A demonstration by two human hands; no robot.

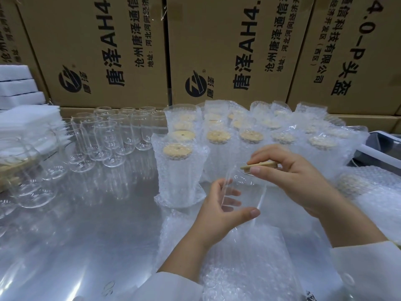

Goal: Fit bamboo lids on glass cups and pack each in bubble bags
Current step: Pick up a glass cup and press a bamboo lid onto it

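Note:
My left hand [219,210] grips a clear glass cup [249,192] from the side, held above the table. My right hand [290,170] pinches a flat bamboo lid [259,165] at the cup's rim, tilted slightly. Empty bubble bags [238,263] lie flat on the table under my forearms. Just left of the cup stands a packed cup in a bubble bag [180,174], its lid showing at the top.
Several bare glass cups [112,135] stand at the left on the shiny metal table [86,224]. Rows of bagged lidded cups [260,131] fill the back right. White foam sheets [26,118] are stacked far left. Cardboard boxes [227,51] wall off the back.

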